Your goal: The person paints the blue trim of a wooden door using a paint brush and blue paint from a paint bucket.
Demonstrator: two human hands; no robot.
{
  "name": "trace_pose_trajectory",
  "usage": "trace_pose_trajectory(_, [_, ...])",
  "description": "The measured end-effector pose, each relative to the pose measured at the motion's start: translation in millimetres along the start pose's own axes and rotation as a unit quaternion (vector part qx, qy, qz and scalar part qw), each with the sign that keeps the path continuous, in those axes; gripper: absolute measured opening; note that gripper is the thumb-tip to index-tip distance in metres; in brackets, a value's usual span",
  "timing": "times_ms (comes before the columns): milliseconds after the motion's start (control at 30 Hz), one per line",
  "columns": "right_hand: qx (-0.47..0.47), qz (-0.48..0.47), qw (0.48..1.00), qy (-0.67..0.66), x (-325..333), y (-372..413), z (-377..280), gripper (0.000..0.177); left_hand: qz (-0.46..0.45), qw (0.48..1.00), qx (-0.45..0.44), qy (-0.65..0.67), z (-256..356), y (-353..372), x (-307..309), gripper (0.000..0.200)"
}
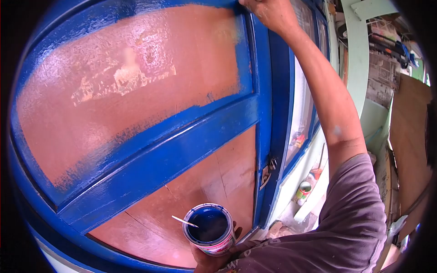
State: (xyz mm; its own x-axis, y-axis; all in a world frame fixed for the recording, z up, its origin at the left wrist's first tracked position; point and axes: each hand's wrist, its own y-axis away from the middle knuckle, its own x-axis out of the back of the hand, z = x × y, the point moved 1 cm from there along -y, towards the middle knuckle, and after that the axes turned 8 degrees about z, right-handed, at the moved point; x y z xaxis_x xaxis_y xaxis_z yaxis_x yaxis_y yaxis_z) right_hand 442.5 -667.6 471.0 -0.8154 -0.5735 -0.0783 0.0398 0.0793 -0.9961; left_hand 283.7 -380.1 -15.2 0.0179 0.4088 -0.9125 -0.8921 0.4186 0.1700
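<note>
At the bottom of the head view, my left hand (pixel 207 261) is wrapped round a paint can (pixel 218 248), thumb on one side and fingertips on the other. Blue paint fills part of the can, and a thin white stick (pixel 184 221) leans over its rim. My right hand (pixel 271 13) is raised to the top edge of the view, by the upper corner of a door (pixel 200 132). Its fingers look closed, but the edge cuts them off and hides whatever they hold. Wet-looking blue paint covers the door's frame and borders its brown upper panel (pixel 136 104).
A metal latch (pixel 265 175) sits on the door's right edge. Beyond it is a blue-framed window (pixel 298 91). Low on the right stands a small open tin (pixel 303 191). A brown board (pixel 409 145) leans farther right, near cluttered shelves (pixel 387 41).
</note>
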Motion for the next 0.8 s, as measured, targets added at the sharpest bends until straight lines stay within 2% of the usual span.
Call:
trace_pose_trajectory(100, [0.004,0.001,1.0,-0.021,-2,54,15,0.019,0.011,1.0,0.021,0.016,0,7,-9,0.097])
trace_pose_trajectory(133, [0.0,-0.007,0.999,-0.043,-3,75,26,0.018,-0.033,0.982,0.078,0.169,0,10,-4,0.099])
trace_pose_trajectory(200, [-0.034,-0.039,0.996,-0.074,-1,123,38,0.018,-0.005,0.997,0.037,0.075,1,7,-4,0.099])
trace_pose_trajectory(300, [-0.131,-0.09,0.983,-0.096,13,193,34,0.018,-0.046,0.995,0.048,0.068,3,9,-7,0.099])
trace_pose_trajectory(400, [-0.198,-0.082,0.971,-0.108,22,198,37,0.016,-0.075,0.989,0.081,0.095,7,13,-4,0.1])
trace_pose_trajectory(467, [-0.229,-0.036,0.954,-0.191,23,164,30,0.015,-0.068,0.987,0.094,0.108,6,11,-1,0.099])
trace_pose_trajectory(500, [-0.169,-0.006,0.966,-0.195,18,147,30,0.016,-0.06,0.986,0.097,0.118,5,10,-1,0.097])
trace_pose_trajectory(533, [-0.12,0.015,0.982,-0.145,14,128,29,0.017,-0.052,0.985,0.1,0.128,3,9,-1,0.096])
trace_pose_trajectory(633, [-0.041,0.057,0.991,-0.112,-6,100,23,0.018,-0.034,0.988,0.093,0.121,1,12,-6,0.097])
trace_pose_trajectory(733, [-0.029,0.057,0.998,-0.022,-14,136,21,0.015,-0.034,0.988,0.097,0.114,3,10,-2,0.097])
trace_pose_trajectory(767, [-0.022,0.035,0.999,-0.027,-16,157,30,0.016,-0.019,0.992,0.09,0.082,4,10,-1,0.097])
trace_pose_trajectory(800, [-0.084,-0.009,0.996,-0.02,-7,176,24,0.015,-0.004,0.995,0.083,0.05,5,11,2,0.096])
